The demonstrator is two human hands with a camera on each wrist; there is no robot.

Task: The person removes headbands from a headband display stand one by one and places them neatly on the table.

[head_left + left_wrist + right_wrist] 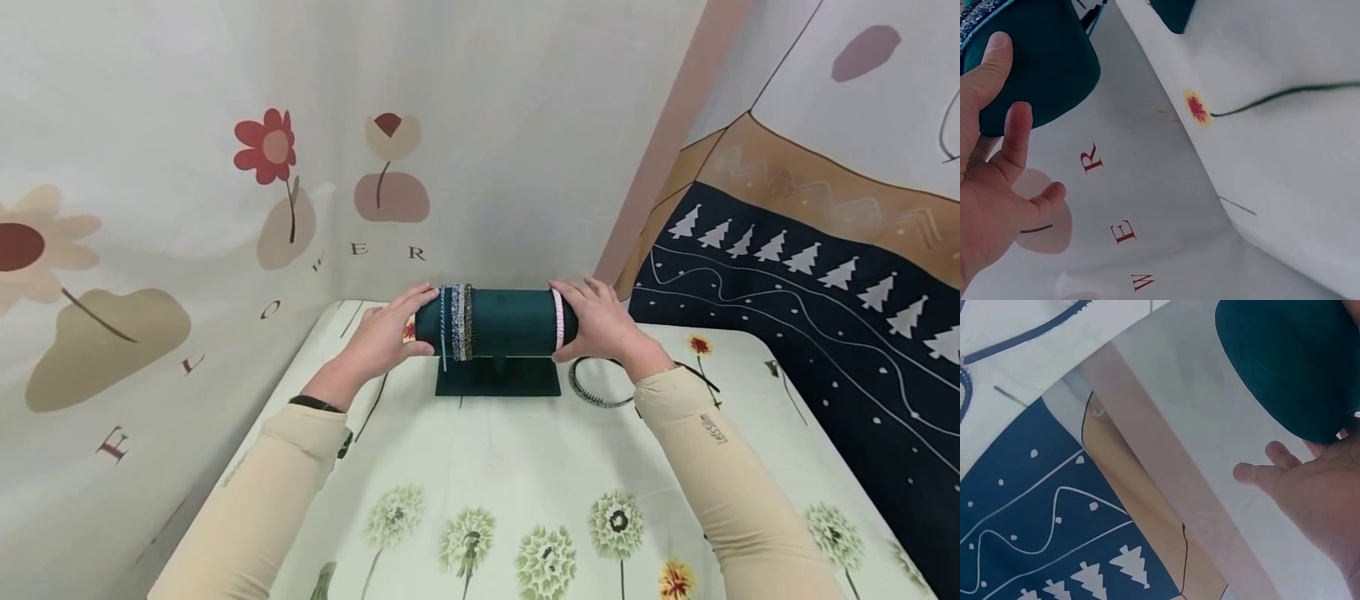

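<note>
A dark green bracelet-style display stand [513, 321], a horizontal padded roll over a flat base, stands near the back of the cloth-covered table. My left hand [387, 327] holds the roll's left end, thumb in front and fingers over the top. In the left wrist view, the thumb and a finger lie along its flat end, the little finger spread away. Beside that hand, thin blue and glittery silver bands [461, 321] circle the roll. At the right end, my right hand [597, 321] grips the roll with fingertips and thumb right at a pale pink band [558, 319].
A dark toothed headband [588, 401] lies on the table by the right wrist. The table [510, 467] has a pale cloth printed with dandelions. Flower-printed fabric [487, 167] hangs close behind, and navy fabric with white trees [795, 317] hangs at the right.
</note>
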